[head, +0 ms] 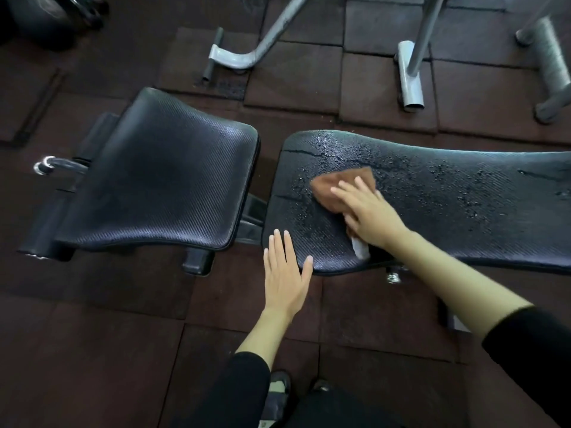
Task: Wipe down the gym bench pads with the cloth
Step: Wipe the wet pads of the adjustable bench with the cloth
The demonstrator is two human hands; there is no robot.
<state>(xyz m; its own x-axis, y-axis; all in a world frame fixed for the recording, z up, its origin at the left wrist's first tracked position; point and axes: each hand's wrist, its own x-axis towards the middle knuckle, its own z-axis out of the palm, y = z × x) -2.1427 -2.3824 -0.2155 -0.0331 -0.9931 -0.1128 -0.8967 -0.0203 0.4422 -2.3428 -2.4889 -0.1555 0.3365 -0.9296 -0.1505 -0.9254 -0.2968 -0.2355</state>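
Note:
Two black textured bench pads lie side by side. The seat pad [160, 177] on the left looks dry. The long back pad [448, 205] on the right is covered with water droplets and has cracks near its far left corner. A brown cloth [336, 186] lies flat on the left end of the back pad, with my right hand [367, 211] pressed on top of it, fingers spread; a white corner of cloth shows under my wrist. My left hand [285, 276] is flat and holds nothing, its fingertips at the near left edge of the back pad.
Grey metal frame legs [409, 75] and a bent tube [234, 57] of other machines stand on the dark rubber floor tiles beyond the bench. A chrome handle [46, 163] sticks out left of the seat pad. My shoes [278, 393] are below, close to the bench.

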